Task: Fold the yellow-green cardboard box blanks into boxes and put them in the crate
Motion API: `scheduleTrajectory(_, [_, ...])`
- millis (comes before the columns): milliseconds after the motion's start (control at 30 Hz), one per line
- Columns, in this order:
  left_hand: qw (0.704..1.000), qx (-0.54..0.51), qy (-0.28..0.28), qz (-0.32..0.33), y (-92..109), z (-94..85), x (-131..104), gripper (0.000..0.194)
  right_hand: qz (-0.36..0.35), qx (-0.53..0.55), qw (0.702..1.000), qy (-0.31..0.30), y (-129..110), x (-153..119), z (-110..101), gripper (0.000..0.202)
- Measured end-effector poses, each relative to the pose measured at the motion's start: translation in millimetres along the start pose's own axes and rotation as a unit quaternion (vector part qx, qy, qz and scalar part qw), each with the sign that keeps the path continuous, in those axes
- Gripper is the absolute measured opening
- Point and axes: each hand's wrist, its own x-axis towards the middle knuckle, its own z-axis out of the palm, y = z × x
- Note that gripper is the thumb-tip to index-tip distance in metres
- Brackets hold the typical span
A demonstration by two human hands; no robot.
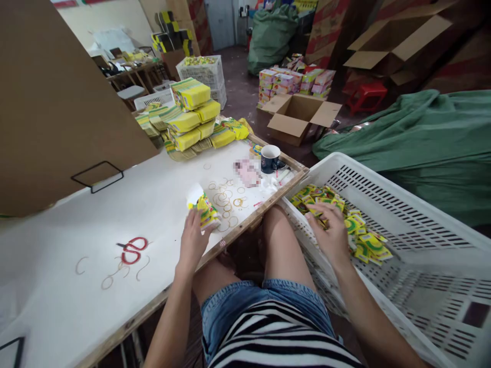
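My left hand (195, 237) is closed on the near side of a small yellow-and-green carton (209, 212) at the table's front edge. A white flap stands up at the carton's far end; what is inside cannot be made out. Over the white plastic crate (383, 204) is my right hand (332, 230), its thumb apart from its curled fingers. Just under and around those fingers lie small yellow-and-green packets (356, 230), heaped in the crate's far left part. I see no packet clearly gripped in the right hand.
Rubber bands (224, 197) and red-handled scissors (134, 250) lie on the white table (153, 204). A dark mug (270, 159) stands near its right corner. Flat yellow cartons (192, 117) are stacked at the back. An open cardboard box (299, 115) sits on the floor beyond.
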Motion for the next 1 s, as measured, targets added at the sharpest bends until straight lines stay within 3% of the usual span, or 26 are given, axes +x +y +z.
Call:
scheduleTrajectory(100, [0.999,0.022,-0.040,-0.007,-20.6,-3.2,4.5,0.023,0.052,0.072,0.993,-0.076,-10.2,-14.7,18.0,0.027])
scheduleTrajectory(167, [1.000,0.017,-0.019,-0.002,-20.0,-3.4,2.7,0.017,0.099,0.125,0.981,-0.108,-23.1,-24.7,31.4,0.029])
scheduleTrajectory(267, [0.997,-0.010,0.071,0.008,-1.3,-2.3,-10.8,0.022,0.170,0.222,0.944,-0.176,-44.8,-37.3,48.4,0.037])
scheduleTrajectory(333, [0.988,-0.071,0.115,0.069,18.1,2.1,-27.0,0.024,0.224,0.296,0.901,-0.224,-56.1,-43.6,57.5,0.045])
scheduleTrajectory(367, [0.982,-0.108,0.094,0.123,28.2,5.9,-36.0,0.026,0.251,0.326,0.880,-0.240,-59.5,-45.9,61.2,0.048])
scheduleTrajectory(433, [0.959,-0.173,-0.008,0.224,46.8,15.6,-52.4,0.031,0.292,0.362,0.850,-0.245,-61.1,-48.6,66.4,0.048])
scheduleTrajectory(500, [0.933,-0.226,-0.087,0.265,60.8,26.0,-62.9,0.031,0.306,0.361,0.851,-0.227,-56.6,-49.6,68.0,0.046])
scheduleTrajectory(567, [0.928,-0.280,-0.096,0.227,69.8,34.1,-66.1,0.028,0.293,0.349,0.865,-0.210,-49.8,-50.7,66.3,0.044])
scheduleTrajectory(667, [0.913,-0.403,-0.043,0.048,77.0,39.9,-59.4,0.033,0.264,0.357,0.873,-0.203,-44.0,-56.0,62.4,0.040])
scheduleTrajectory(700, [0.890,-0.453,-0.045,-0.020,78.6,40.5,-55.5,0.038,0.263,0.369,0.868,-0.202,-44.1,-58.6,61.7,0.039])
scheduleTrajectory(767, [0.818,-0.552,-0.108,-0.120,81.5,41.1,-47.6,0.046,0.271,0.391,0.855,-0.204,-46.3,-63.8,61.3,0.038])
scheduleTrajectory(867, [0.719,-0.630,-0.245,-0.162,85.7,41.9,-40.9,0.054,0.280,0.403,0.843,-0.221,-50.6,-67.9,61.2,0.036])
scheduleTrajectory(933, [0.696,-0.646,-0.273,-0.152,88.1,43.9,-41.0,0.054,0.278,0.399,0.844,-0.228,-52.2,-67.7,59.8,0.036])
scheduleTrajectory(1000, [0.701,-0.650,-0.255,-0.147,89.3,47.6,-43.4,0.050,0.272,0.391,0.848,-0.231,-52.5,-66.4,57.9,0.037])
